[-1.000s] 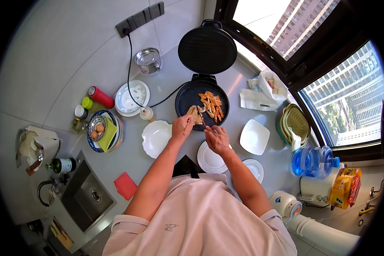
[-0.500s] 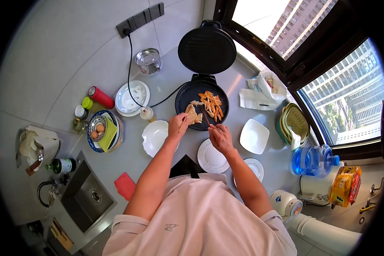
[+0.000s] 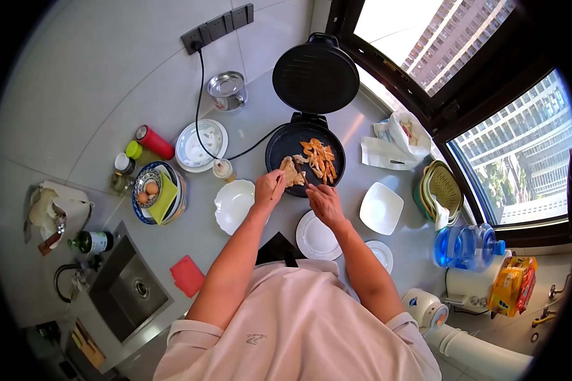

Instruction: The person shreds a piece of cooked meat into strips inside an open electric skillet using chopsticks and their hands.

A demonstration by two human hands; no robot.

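Observation:
A round black electric pan point(image 3: 286, 141) stands with its ribbed lid point(image 3: 316, 77) raised. On the pan's left side lies a pale piece of meat point(image 3: 290, 171), and orange-brown strips point(image 3: 320, 159) are heaped to its right. My left hand point(image 3: 270, 189) is closed around a thin chopstick at the pan's lower left edge. At the lower right edge my right hand point(image 3: 325, 202) grips another thin chopstick, whose tip reaches the meat. The fingertips of both hands are partly hidden.
A scalloped white bowl point(image 3: 234, 206) is left of my hands. White plates point(image 3: 318, 235) and a square bowl point(image 3: 381, 208) sit to the right. Eggs point(image 3: 152, 188), a red bottle point(image 3: 155, 142) and a sink point(image 3: 130, 289) are at the left, a blue water jug point(image 3: 464, 247) at the right.
The view has shifted slightly, moving the scene a little right and down. The pale meat first separated from my hands, and now the right chopstick is against it again.

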